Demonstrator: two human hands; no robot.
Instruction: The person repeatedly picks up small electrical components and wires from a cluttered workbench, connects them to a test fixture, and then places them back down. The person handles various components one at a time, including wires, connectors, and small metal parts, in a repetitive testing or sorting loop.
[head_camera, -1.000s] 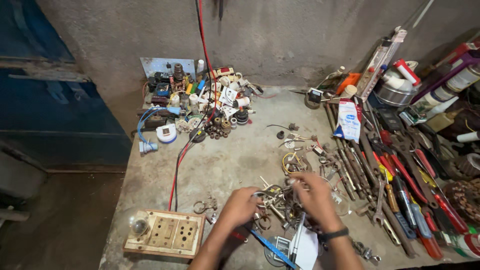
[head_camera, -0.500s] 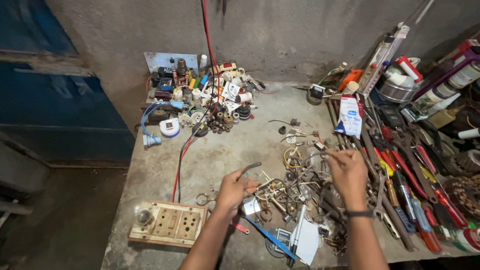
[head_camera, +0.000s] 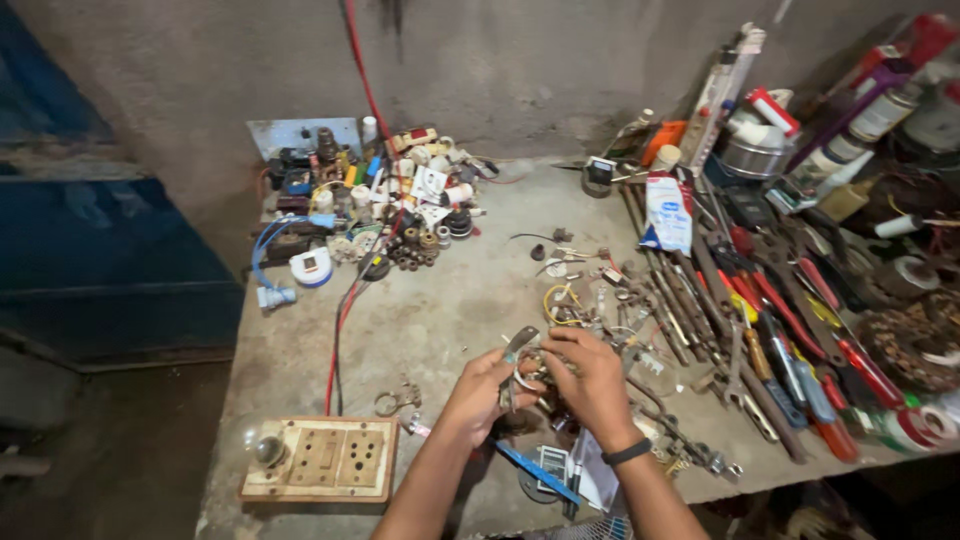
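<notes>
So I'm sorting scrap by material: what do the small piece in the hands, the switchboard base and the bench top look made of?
Small piece: likely metal, dull grey, thin strip held between left hand and right hand. Switchboard: apparently wood base, worn cream face. Bench top: looks like concrete, rough, stained grey.

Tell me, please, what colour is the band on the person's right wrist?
Black. The band sits just behind the right hand, clearest in the head view.

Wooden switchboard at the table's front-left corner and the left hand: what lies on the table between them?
In the head view, small metal rings lie between the wooden switchboard and the left hand; otherwise bare concrete table.
</notes>
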